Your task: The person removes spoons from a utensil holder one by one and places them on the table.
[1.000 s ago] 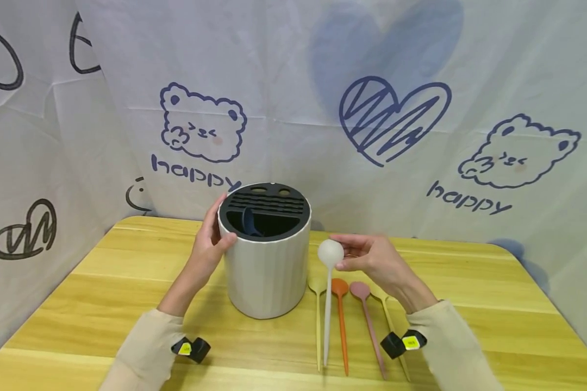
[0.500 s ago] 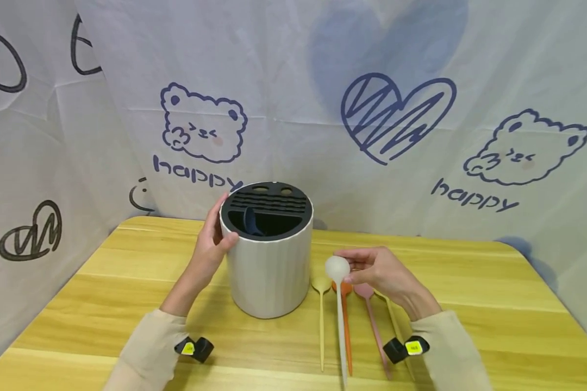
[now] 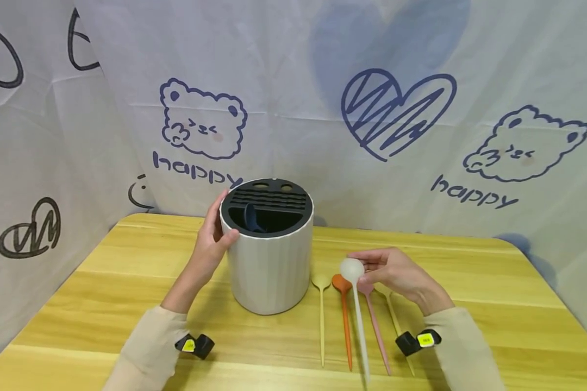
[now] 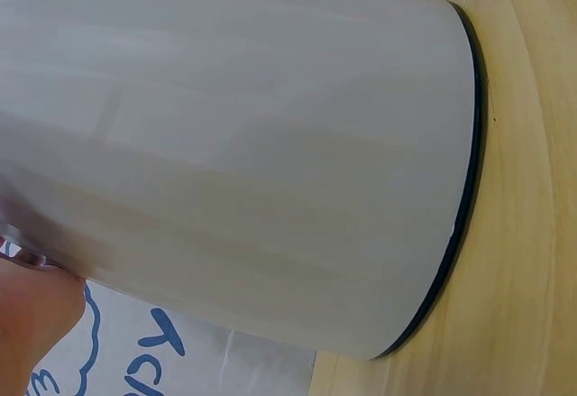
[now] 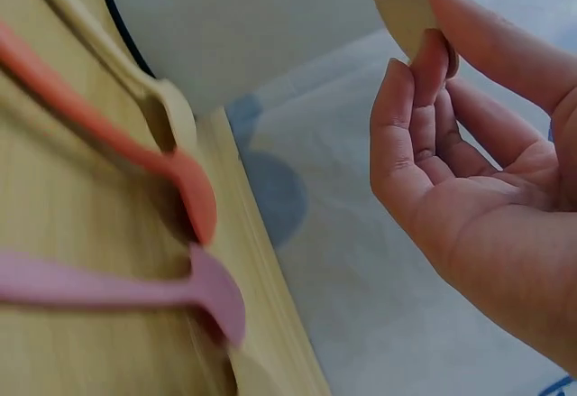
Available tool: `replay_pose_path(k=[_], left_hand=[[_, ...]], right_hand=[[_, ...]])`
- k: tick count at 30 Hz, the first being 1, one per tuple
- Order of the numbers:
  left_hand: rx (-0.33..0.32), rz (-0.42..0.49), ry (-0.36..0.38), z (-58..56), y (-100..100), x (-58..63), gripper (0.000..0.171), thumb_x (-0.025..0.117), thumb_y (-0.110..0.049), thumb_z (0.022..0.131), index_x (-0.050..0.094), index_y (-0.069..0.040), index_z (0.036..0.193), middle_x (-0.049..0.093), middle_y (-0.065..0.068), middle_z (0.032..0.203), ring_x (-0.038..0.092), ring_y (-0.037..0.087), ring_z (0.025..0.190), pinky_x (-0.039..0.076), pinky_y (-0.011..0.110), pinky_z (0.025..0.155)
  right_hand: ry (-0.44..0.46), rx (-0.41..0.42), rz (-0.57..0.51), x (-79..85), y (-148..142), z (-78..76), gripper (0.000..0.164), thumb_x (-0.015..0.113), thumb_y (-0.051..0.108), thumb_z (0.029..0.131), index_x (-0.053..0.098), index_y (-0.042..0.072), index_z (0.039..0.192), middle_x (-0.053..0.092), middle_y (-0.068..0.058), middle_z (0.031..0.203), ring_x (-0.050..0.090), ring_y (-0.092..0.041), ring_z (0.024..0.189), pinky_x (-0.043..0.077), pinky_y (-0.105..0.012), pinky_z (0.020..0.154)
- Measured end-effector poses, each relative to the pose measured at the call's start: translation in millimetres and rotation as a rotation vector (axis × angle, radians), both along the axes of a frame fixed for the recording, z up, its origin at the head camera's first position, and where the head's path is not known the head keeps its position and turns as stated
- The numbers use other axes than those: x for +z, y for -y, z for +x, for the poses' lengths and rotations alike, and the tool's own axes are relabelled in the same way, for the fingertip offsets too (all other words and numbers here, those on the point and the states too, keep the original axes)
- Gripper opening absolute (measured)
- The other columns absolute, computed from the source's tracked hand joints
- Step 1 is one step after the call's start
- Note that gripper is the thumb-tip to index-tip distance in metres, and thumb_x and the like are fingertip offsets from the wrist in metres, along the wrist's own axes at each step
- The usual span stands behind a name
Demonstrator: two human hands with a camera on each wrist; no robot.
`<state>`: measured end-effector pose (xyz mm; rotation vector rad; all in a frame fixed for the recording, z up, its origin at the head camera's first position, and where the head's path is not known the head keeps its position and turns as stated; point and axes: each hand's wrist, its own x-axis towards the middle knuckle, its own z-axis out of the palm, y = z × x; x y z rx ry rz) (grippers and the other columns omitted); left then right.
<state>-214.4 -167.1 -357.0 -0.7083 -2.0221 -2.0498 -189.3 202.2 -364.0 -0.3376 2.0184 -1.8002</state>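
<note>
A white ribbed utensil holder (image 3: 270,277) with a black slotted lid stands upright on the table. My left hand (image 3: 207,244) grips its left side, thumb near the front rim; the other fingers are partly hidden behind it. Inside the lid's large opening leans a dark blue utensil (image 3: 251,220). My right hand (image 3: 403,277) pinches a white spoon (image 3: 352,270) by the edge of its round bowl, the handle slanting down toward me. In the right wrist view thumb and fingertips meet on that bowl (image 5: 401,13). The spoon overlaps the gap between an orange spoon (image 3: 342,283) and a pink spoon (image 3: 367,288).
A pale yellow spoon (image 3: 322,282) lies just right of the holder. Another yellowish spoon (image 3: 384,291) lies right of the pink one, partly under the right wrist. The wooden table (image 3: 494,293) ends at a printed white cloth (image 3: 293,146) behind.
My right hand has carried the white spoon to the right and slightly down, from beside the pale yellow spoon to past the orange one. The left hand stays on the holder.
</note>
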Motion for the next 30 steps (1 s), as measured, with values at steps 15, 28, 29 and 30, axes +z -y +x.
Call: replay_pose_path(k=[15, 28, 29, 30], left_hand=[[0.002, -0.001, -0.008, 0.3, 0.3, -0.5, 0.080, 0.060, -0.033, 0.092, 0.017, -0.010, 0.155, 0.022, 0.005, 0.157, 0.025, 0.024, 0.140, 0.030, 0.026, 0.109], [0.004, 0.004, -0.007, -0.8, -0.1, -0.4, 0.078, 0.060, -0.031, 0.092, 0.018, -0.012, 0.155, 0.022, 0.005, 0.157, 0.025, 0.025, 0.140, 0.030, 0.023, 0.109], [0.005, 0.004, -0.006, -0.7, -0.2, -0.4, 0.078, 0.060, -0.031, 0.092, 0.018, -0.012, 0.155, 0.022, 0.005, 0.157, 0.025, 0.025, 0.140, 0.030, 0.024, 0.109], [0.005, 0.004, -0.005, -0.5, -0.3, -0.3, 0.078, 0.060, -0.031, 0.092, 0.018, -0.012, 0.155, 0.022, 0.005, 0.157, 0.025, 0.025, 0.140, 0.030, 0.024, 0.109]], right_hand=[[-0.039, 0.039, 0.074, -14.3, -38.7, -4.8, 0.058, 0.069, -0.006, 0.080, 0.044, -0.019, 0.131, 0.058, -0.029, 0.124, 0.063, -0.020, 0.102, 0.052, -0.031, 0.088], [-0.030, 0.076, 0.134, -26.7, -73.6, -7.8, 0.060, 0.071, -0.003, 0.081, 0.043, -0.021, 0.131, 0.065, -0.019, 0.112, 0.064, -0.019, 0.097, 0.054, -0.030, 0.084], [-0.030, 0.074, 0.140, -27.2, -75.7, -7.7, 0.060, 0.071, -0.002, 0.081, 0.044, -0.021, 0.130, 0.066, -0.018, 0.111, 0.064, -0.018, 0.096, 0.054, -0.030, 0.084], [-0.028, 0.072, 0.144, -27.6, -77.5, -7.6, 0.059, 0.071, -0.002, 0.081, 0.044, -0.021, 0.130, 0.066, -0.016, 0.111, 0.063, -0.018, 0.096, 0.054, -0.030, 0.084]])
